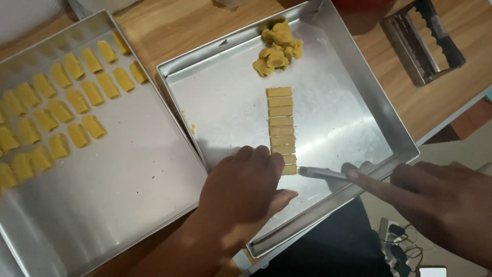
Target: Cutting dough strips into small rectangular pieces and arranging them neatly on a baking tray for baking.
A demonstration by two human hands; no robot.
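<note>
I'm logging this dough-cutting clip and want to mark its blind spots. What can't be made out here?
All in the head view:
- Nearest end of the cut dough strip: hidden under the left hand.
- Metal tool: its handle is covered by the right hand, so its kind is unclear.
- Tray of shaped pieces: cut off at the left edge.
- Metal frame at top right: too dim to identify.
</note>
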